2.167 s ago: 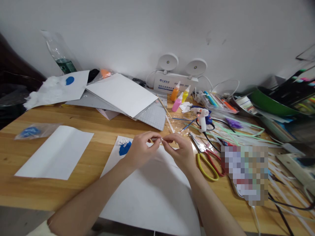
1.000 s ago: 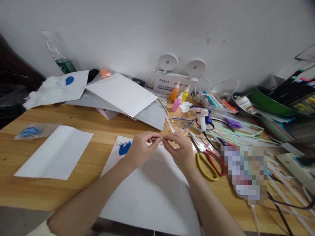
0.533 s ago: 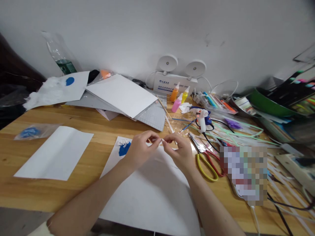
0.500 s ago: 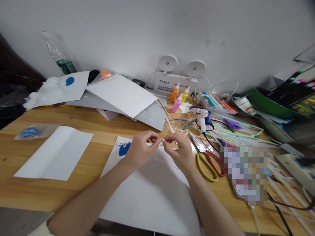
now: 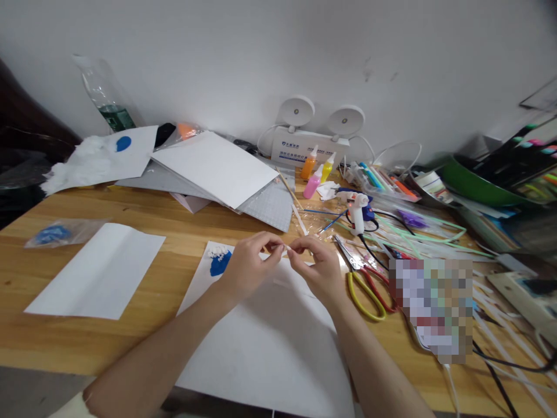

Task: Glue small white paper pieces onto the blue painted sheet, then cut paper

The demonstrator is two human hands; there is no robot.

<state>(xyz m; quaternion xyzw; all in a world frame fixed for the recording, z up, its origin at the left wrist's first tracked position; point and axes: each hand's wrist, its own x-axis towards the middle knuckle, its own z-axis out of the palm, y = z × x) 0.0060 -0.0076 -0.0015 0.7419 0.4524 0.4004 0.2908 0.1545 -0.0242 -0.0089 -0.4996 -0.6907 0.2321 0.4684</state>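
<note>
My left hand [image 5: 252,262] and my right hand [image 5: 317,266] are close together over a large white sheet [image 5: 261,348]. Between their fingertips is a small white piece [image 5: 286,248], pinched from both sides; its shape is too small to make out. On the sheet's upper left corner, beside my left hand, lies a blue patch [image 5: 219,265] with small white bits [image 5: 217,251] on it. Thin pale strips [image 5: 285,284] lie on the sheet below the hands. Right of my right hand are scissors [image 5: 365,296] with yellow and red handles.
A white glue gun [image 5: 357,209] stands behind the scissors, near pink [image 5: 312,183], orange and yellow bottles. White boards [image 5: 217,168] are stacked at the back. A folded white paper [image 5: 96,276] lies left. Cables, strips and a blurred-out object [image 5: 430,307] fill the right side.
</note>
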